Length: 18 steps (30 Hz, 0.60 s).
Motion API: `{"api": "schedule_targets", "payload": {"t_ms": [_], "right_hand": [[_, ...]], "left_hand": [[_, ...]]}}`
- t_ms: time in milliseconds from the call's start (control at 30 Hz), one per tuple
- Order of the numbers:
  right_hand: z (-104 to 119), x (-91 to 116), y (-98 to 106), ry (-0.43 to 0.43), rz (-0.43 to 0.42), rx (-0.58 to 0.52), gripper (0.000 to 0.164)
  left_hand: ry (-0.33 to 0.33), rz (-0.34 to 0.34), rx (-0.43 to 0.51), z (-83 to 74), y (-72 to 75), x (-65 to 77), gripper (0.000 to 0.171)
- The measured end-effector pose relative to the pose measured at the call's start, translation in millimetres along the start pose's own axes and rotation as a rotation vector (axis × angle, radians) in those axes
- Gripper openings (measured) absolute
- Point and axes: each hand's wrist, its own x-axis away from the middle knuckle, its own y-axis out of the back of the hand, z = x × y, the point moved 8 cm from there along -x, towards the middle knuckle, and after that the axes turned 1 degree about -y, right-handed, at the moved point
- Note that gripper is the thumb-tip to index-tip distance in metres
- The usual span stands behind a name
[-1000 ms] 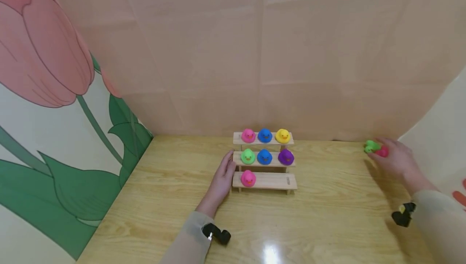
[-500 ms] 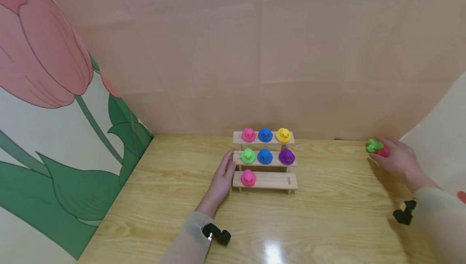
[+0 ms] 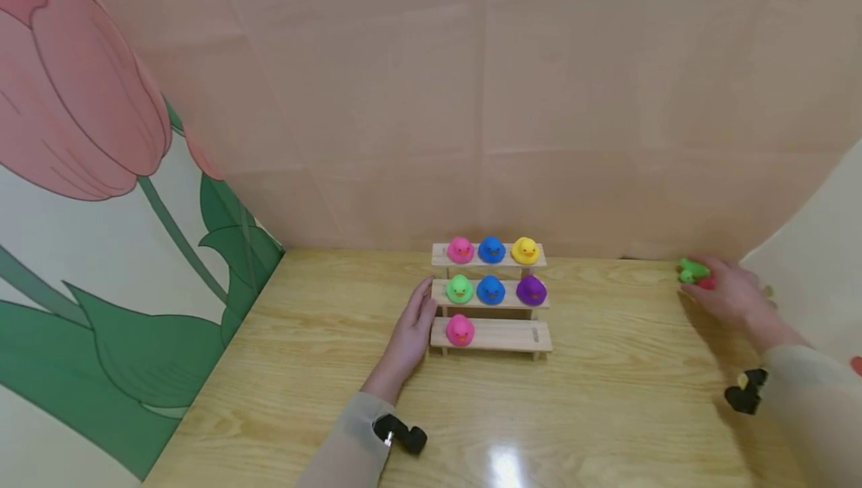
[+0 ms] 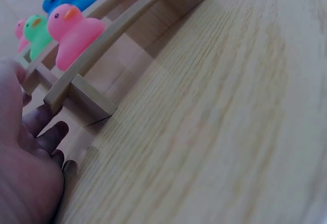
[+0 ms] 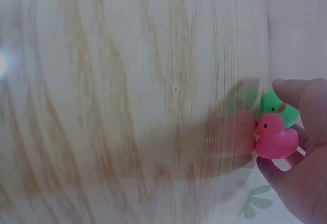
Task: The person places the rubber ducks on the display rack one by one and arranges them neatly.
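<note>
A wooden three-tier stand (image 3: 505,334) stands mid-table with small rubber ducks on its steps. Pink, blue and yellow ducks sit on top; green, blue and purple ones occupy the middle step. On the lowest step a single pink duck (image 3: 460,330) is at the left end. My left hand (image 3: 404,331) rests along the stand's left side, fingertips at the board ends (image 4: 53,99). At the far right, my right hand (image 3: 730,295) holds another pink duck (image 5: 277,140) between thumb and fingers. A green duck (image 5: 280,109) lies right against it, under the index finger.
The light wood table (image 3: 606,398) meets a beige cloth backdrop (image 3: 377,136) behind the stand. A wall with painted tulips (image 3: 101,99) borders the left, and a white wall (image 3: 821,248) stands close by the right hand.
The right hand's fingers have closed in further over the pink duck, so less of it shows in the head view. The left hand has stayed at the stand.
</note>
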Motion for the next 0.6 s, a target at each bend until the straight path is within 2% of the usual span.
{"api": "schedule_targets", "payload": {"t_ms": [367,600], "right_hand": [[21,10,2,0.142,-0.097,-0.01,0.051],[36,23,-6,0.146,-0.044,-0.018,0.054]], "left_hand": [[0.0,-0.003,0.001,-4.5,0.5,3.0,0.055],[-0.001,-0.004,0.002,-5.3,0.0,3.1,0.056]]}}
